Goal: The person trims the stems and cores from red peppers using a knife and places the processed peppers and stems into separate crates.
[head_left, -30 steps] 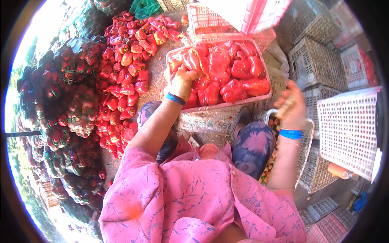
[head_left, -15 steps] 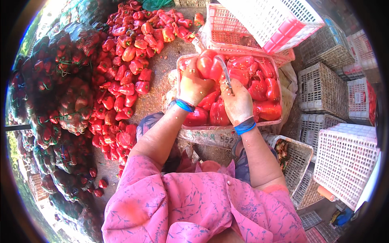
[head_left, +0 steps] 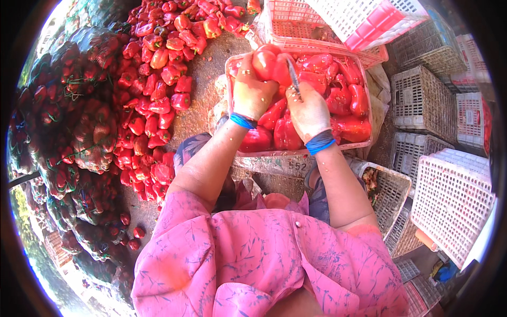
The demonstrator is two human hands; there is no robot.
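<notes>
My left hand (head_left: pixel 253 92), in a pale glove with a blue band at the wrist, is closed round a red bell pepper (head_left: pixel 269 66). In my right hand (head_left: pixel 308 108), gloved and banded the same way, a knife (head_left: pixel 292 73) with a curved blade is gripped. Its blade lies against the pepper's right side. Both hands are over a pale pink crate (head_left: pixel 368 105) filled with red peppers (head_left: pixel 285 134), some dotted with seeds. My fingers partly hide the knife's handle and the lower part of the held pepper.
On the left, loose red peppers (head_left: pixel 161 105) cover the ground beside stacked net sacks (head_left: pixel 95 113) of peppers. Pink and white crates (head_left: pixel 369 26) stand beyond the filled one. More plastic crates (head_left: pixel 422 100) crowd the right, one holding scraps (head_left: pixel 369 179).
The whole view has shifted, so hands and crate appear slightly higher. The held pepper sits turned a little in my left hand, with the knife still at its right side.
</notes>
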